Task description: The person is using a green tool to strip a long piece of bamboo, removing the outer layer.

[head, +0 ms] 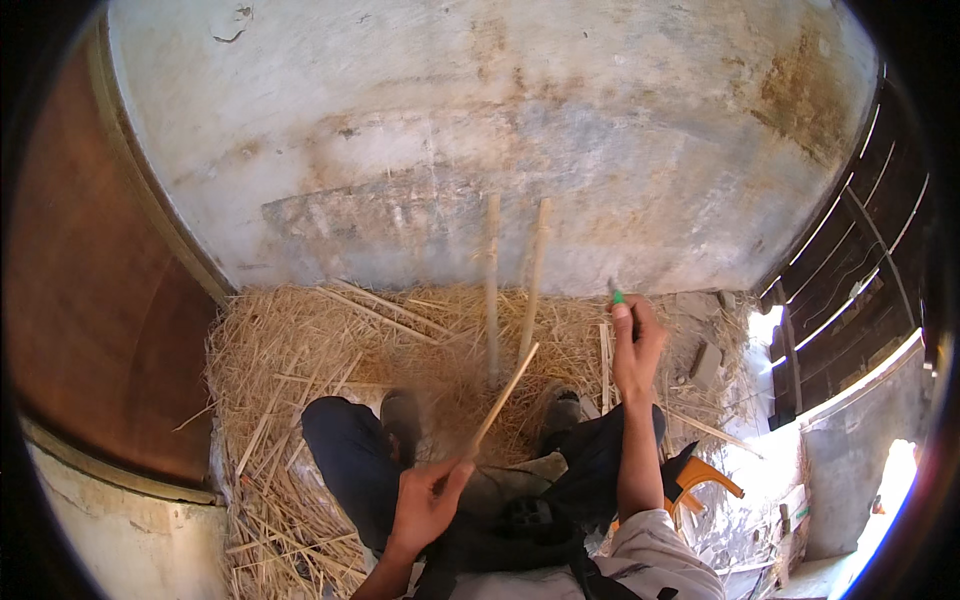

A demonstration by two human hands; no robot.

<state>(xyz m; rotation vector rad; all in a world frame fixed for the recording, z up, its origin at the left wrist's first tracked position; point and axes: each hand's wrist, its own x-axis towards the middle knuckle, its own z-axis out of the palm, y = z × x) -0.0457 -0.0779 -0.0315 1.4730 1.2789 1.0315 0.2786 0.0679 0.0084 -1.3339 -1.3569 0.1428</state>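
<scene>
My left hand (pixel 429 501) grips the lower end of a thin bamboo strip (pixel 504 401), which slants up and to the right in front of my knees. My right hand (pixel 637 346) is raised farther out on the right, closed around a small green-handled tool (pixel 617 296). Its short dark tip is blurred and looks like a knife blade, pointing towards the wall. Tool and strip are apart. Below the strip, a drab cloth (pixel 517 480) lies between my thighs.
Two bamboo poles (pixel 492 292) stand against the stained wall (pixel 420 150). Shavings and split strips (pixel 300 330) cover the floor around my shoes (pixel 559 416). A brick (pixel 706 365) lies right, near an orange plastic piece of furniture (pixel 701 476). A brown door panel (pixel 112 285) is left.
</scene>
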